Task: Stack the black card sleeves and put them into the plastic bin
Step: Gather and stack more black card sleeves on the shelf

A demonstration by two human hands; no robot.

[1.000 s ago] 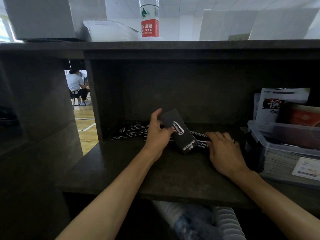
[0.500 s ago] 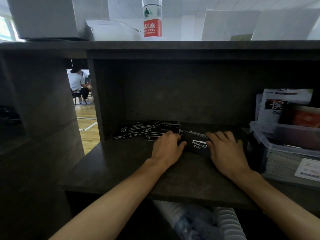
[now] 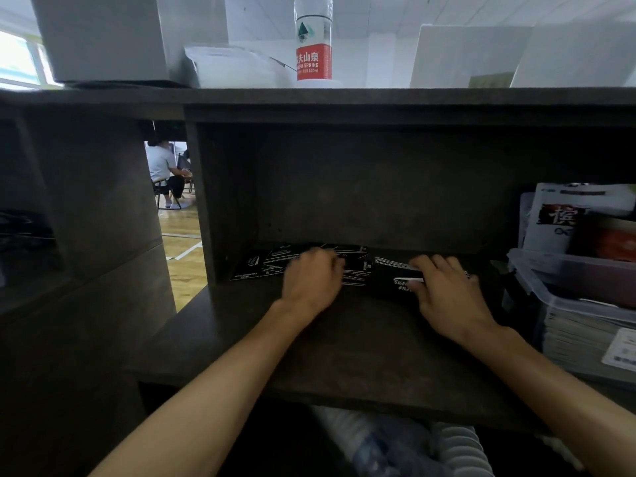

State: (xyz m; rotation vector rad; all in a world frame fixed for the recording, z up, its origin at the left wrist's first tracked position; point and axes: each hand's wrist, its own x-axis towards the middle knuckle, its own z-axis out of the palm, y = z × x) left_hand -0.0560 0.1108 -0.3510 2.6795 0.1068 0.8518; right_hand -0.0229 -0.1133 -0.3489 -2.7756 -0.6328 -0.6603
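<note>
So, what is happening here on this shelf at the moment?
A person is gathering black card sleeves on a dark shelf. The right hand rests on a small stack of them, while the left hand reaches over the loose ones spread to the left. The plastic bin stands at the right; none of these sleeves has gone in yet.

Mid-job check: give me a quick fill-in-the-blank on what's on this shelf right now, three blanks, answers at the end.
1. The right hand rests on a gathered stack of black card sleeves, while the loose sleeves lie spread under and to the left of the ____ hand.
2. The plastic bin sits at the ____ end of the shelf.
3. The water bottle on top of the shelf unit has a ____ label.

Missing words: left; right; red
</note>
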